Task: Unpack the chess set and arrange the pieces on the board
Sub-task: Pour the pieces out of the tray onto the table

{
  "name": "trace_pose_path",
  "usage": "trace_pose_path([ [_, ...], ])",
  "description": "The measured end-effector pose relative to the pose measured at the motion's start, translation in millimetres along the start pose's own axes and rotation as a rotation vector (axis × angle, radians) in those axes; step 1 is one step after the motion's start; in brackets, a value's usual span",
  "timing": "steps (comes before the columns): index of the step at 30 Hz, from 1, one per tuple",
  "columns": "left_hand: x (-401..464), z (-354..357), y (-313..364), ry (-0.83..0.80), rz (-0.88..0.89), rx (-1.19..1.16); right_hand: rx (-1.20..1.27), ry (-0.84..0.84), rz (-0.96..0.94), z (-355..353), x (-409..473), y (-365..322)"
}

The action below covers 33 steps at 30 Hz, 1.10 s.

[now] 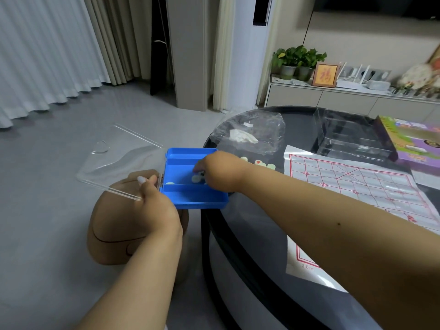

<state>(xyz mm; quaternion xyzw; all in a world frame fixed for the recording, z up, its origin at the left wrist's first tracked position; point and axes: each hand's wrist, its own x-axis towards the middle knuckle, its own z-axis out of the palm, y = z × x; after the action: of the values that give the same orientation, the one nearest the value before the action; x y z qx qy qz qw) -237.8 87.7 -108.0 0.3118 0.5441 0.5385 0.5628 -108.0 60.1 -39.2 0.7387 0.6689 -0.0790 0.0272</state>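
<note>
A blue plastic case [195, 198] with compartments hangs past the table's left edge, its clear lid [119, 158] swung open to the left. My left hand [154, 201] grips the case at its hinge side. My right hand [219, 172] reaches into the middle compartment, fingers curled down around pale round chess pieces [195, 178]; another piece [170, 183] lies at the compartment's left end. Several pale pieces [260, 163] sit on the table just behind my right hand. The paper board [357, 186] with red grid lines lies spread on the table to the right.
A round dark glass table [238, 246] carries a crumpled clear bag [252, 132], a clear plastic tray [350, 139] and a purple game box [414, 144]. A brown stool [114, 234] stands on the grey floor under my left arm. Curtains and a TV cabinet lie beyond.
</note>
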Motion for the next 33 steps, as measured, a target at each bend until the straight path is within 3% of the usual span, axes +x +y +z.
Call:
trace_pose_path([
  [2, 0, 0, 0, -0.006, -0.004, 0.001, 0.167, 0.033, 0.016, -10, -2, -1],
  [5, -2, -1, 2, -0.027, -0.013, 0.01, 0.205, 0.139, 0.099, -21, -4, 8],
  [12, -5, -3, 4, -0.036, -0.009, 0.017, -0.146, 0.109, 0.006, -17, -13, 3],
  [20, -5, -2, 5, -0.048, -0.003, 0.019, -0.33, 0.079, -0.075, -14, -13, -1],
  [23, -4, -2, 4, -0.034, -0.004, 0.019, -0.193, 0.059, -0.033, -14, -15, -5],
  [27, -5, -1, 4, -0.037, 0.003, 0.024, 0.351, -0.011, 0.063, -22, -17, -7],
  [29, -7, -1, 5, -0.042, -0.001, 0.014, 0.534, 0.074, 0.118, -25, -14, 2],
  [33, -7, -2, 5, -0.049, -0.006, 0.002, 0.012, 0.031, 0.107, -18, -13, 11],
])
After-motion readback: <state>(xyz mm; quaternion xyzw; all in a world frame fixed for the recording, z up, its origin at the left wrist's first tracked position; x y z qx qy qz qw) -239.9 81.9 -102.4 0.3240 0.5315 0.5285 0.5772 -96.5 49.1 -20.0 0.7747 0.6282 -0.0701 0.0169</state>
